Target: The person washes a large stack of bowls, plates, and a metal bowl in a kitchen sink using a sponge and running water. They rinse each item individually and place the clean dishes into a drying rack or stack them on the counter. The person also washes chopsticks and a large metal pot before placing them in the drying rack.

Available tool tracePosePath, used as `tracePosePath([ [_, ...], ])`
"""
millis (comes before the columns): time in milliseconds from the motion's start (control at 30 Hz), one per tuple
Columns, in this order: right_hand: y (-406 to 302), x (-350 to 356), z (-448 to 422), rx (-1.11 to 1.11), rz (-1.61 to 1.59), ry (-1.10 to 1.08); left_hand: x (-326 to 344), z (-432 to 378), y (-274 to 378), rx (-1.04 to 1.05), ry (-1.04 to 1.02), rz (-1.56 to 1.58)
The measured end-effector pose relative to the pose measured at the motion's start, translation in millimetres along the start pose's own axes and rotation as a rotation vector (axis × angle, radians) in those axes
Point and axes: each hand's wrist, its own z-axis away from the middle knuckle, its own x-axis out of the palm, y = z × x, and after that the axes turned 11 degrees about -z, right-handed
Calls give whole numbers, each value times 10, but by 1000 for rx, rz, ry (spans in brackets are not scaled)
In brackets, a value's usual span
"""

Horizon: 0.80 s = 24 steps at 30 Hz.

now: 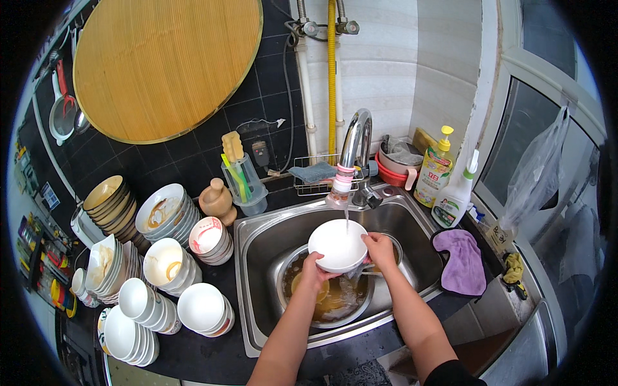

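A white bowl (335,243) is held between my left hand (314,272), on its left rim, and my right hand (380,248), on its right rim. Water runs into it from the chrome faucet (356,130), which has a pink-and-clear nozzle. Beneath the bowl, a round metal basin (364,311) of murky yellowish water sits in the stainless steel sink (260,270). A yellowish round item lies partly under the water near my left wrist. Behind my right hand, another round metal vessel (399,248) is partly hidden.
Stacked white bowls (200,306), soiled dishes (161,212) and brown bowls (104,193) crowd the left counter. A wooden mortar (217,200) and utensil holder (248,186) stand behind the sink. A pump bottle (434,169), spray bottle (454,198) and purple cloth (461,263) are at right.
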Motion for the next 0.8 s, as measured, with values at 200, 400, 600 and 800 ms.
tracePosePath([
  [200,142,-107,-44,210,207,-98,271,250,99,349,149,-360],
  [400,2,9,86,89,143,-107,-47,-87,-74,562,150,-262],
  [600,-4,-22,35,91,150,-23,-65,-65,-39,71,61,-41],
  [800,171,-112,-62,370,241,-126,269,248,95,288,190,-362],
])
